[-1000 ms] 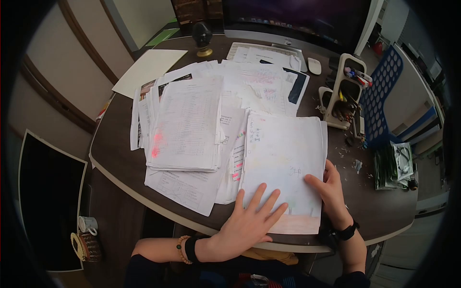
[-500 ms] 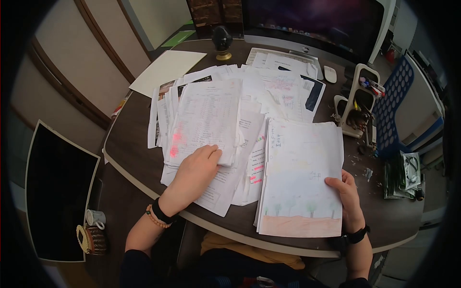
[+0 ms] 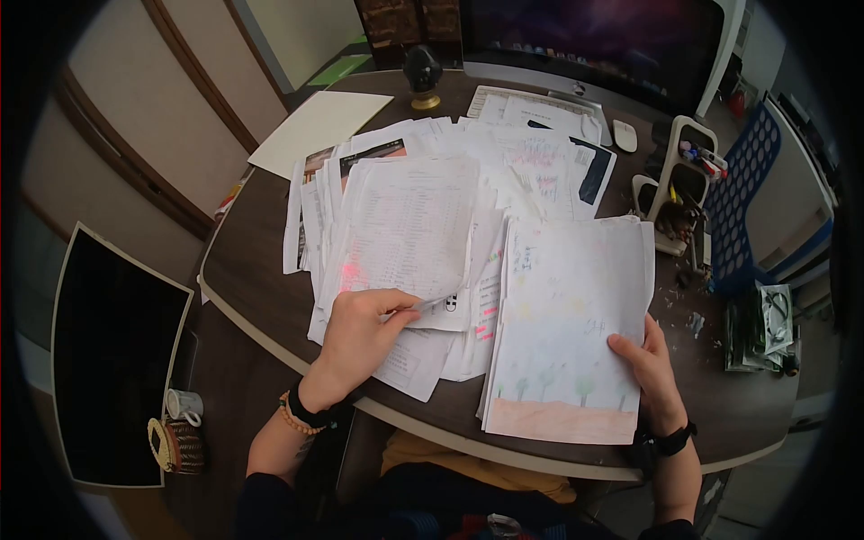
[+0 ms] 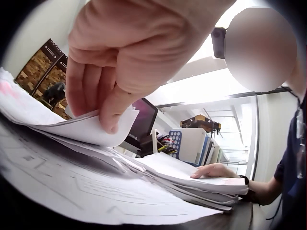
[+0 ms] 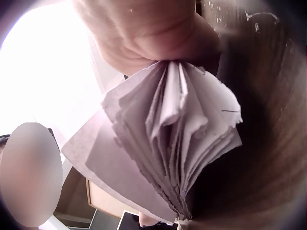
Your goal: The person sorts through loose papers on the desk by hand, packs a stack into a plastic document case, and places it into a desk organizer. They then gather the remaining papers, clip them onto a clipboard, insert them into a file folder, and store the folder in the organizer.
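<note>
In the head view my left hand [image 3: 362, 342] pinches the lower right corner of the top sheets on the left paper stack [image 3: 409, 220], lifting them. The left wrist view shows those sheets [image 4: 84, 132] bent upward between thumb and fingers of the left hand [image 4: 129, 52]. At the right, my right hand [image 3: 650, 373] grips the right edge of a second stack [image 3: 571, 315], whose top sheet carries a faint drawing with trees and a brown strip. Seen from the right wrist, its page edges [image 5: 168, 124] fan out below the right hand [image 5: 153, 38].
More loose papers [image 3: 423, 369] lie under and behind the stacks. Farther back stand a monitor [image 3: 594, 45], a mouse [image 3: 625, 136], a dark ornament [image 3: 422, 76] and a pen organizer [image 3: 670, 180]. A mug [image 3: 184, 405] and a basket [image 3: 184, 447] are at the lower left.
My left hand left the right stack, crossed to the left stack and now raises its corner. The right hand stays on the right stack's edge. The head view has shifted.
</note>
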Motion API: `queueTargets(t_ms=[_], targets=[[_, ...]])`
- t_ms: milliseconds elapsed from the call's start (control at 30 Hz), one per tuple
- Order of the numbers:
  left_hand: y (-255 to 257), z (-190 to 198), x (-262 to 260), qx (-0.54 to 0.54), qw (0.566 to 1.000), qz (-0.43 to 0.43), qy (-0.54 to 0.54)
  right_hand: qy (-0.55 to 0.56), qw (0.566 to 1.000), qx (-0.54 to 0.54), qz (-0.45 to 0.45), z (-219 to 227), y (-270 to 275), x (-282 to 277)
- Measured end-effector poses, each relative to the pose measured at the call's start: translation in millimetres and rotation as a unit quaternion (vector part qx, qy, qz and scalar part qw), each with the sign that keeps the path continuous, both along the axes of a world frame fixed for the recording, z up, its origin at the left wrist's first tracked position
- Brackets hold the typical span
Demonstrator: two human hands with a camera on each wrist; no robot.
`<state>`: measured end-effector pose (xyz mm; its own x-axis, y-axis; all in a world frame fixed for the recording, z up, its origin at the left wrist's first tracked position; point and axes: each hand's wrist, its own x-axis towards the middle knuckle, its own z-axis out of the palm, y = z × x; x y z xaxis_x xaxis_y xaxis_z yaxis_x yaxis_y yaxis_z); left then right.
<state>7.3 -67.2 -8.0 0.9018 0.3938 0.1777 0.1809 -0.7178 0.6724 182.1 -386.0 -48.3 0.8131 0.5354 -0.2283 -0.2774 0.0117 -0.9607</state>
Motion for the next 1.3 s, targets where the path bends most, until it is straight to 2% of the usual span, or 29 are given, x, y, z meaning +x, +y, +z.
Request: queueTargets(t_ms=[167, 300, 333, 400, 433, 500, 533, 567, 633, 700, 767, 800, 867, 900, 933, 967, 1000, 1033, 1067, 1133, 1167, 1233, 1300], targets=[[-19, -2, 3, -0.097, 0.994, -0.031, -0.05, 0.015, 1.0, -0.016, 0.016, 1, -1, 1], [-25, -10, 3, -0.058, 0.997, -0.059, -0.007, 0.016, 1.0, -0.008, 0.008, 0, 0, 0], [-28, -16, 2, -0.122, 0.991, -0.005, -0.058, 0.017, 1.0, -0.01, 0.008, -1, -1, 1], [-27, -23, 0, -0.266, 0.946, 0.091, -0.163, 0.02, 1.0, -0.02, 0.008, -1, -1, 1], [-20, -25, -4, -0.342, 0.905, 0.134, -0.216, 0.02, 0.999, -0.027, 0.013, -2, -2, 2], [-11, -5, -2, -0.469, 0.796, 0.159, -0.349, 0.025, 0.999, -0.016, 0.01, -3, -3, 3], [-5, 3, -7, -0.499, 0.783, 0.135, -0.347, 0.026, 1.0, -0.005, 0.014, -4, -3, 2], [0, 2, -10, -0.495, 0.787, 0.137, -0.342, 0.033, 0.999, -0.001, 0.014, -4, -2, 1], [9, -5, -15, -0.536, 0.742, 0.143, -0.378, 0.04, 0.999, 0.003, 0.007, -3, -1, 1], [4, -6, -15, -0.545, 0.735, 0.15, -0.374, 0.045, 0.999, 0.009, 0.008, -4, 0, 1], [-5, -5, -12, -0.515, 0.762, 0.162, -0.358, 0.043, 0.999, 0.006, 0.012, -3, -2, 2], [-12, -5, -9, -0.518, 0.761, 0.16, -0.357, 0.043, 0.999, 0.004, 0.008, -3, -3, 1], [-30, -2, -4, -0.395, 0.842, 0.113, -0.35, 0.047, 0.999, 0.016, 0.018, -4, -2, 2], [-45, 2, -5, -0.33, 0.886, 0.122, -0.301, 0.044, 0.999, 0.014, 0.019, -4, -1, 2], [-66, 15, -3, -0.215, 0.946, 0.096, -0.225, 0.046, 0.999, 0.007, 0.015, -4, -1, 2], [-80, 18, 5, -0.13, 0.97, -0.01, -0.206, 0.048, 0.999, 0.0, 0.013, -4, -1, 1], [-91, 19, 12, -0.046, 0.972, -0.116, -0.198, 0.045, 0.999, -0.002, 0.016, -4, -1, 1], [-104, 25, 17, -0.006, 0.965, -0.2, -0.17, 0.04, 0.999, 0.001, 0.01, -5, -1, 2], [-119, 21, 18, 0.029, 0.964, -0.234, -0.122, 0.035, 0.999, 0.005, 0.004, -7, -1, 2], [-146, 14, 25, 0.108, 0.955, -0.263, -0.084, 0.031, 0.999, 0.009, -0.003, -18, -5, 3], [-157, 8, 26, 0.106, 0.956, -0.261, -0.086, 0.028, 0.999, 0.015, -0.014, -21, -6, 3], [-172, -5, 27, 0.195, 0.943, -0.255, -0.088, 0.042, 0.999, 0.016, -0.022, -20, -6, 3], [-178, -12, 26, 0.196, 0.944, -0.257, -0.069, 0.058, 0.998, 0.016, -0.035, -20, -7, 2]])
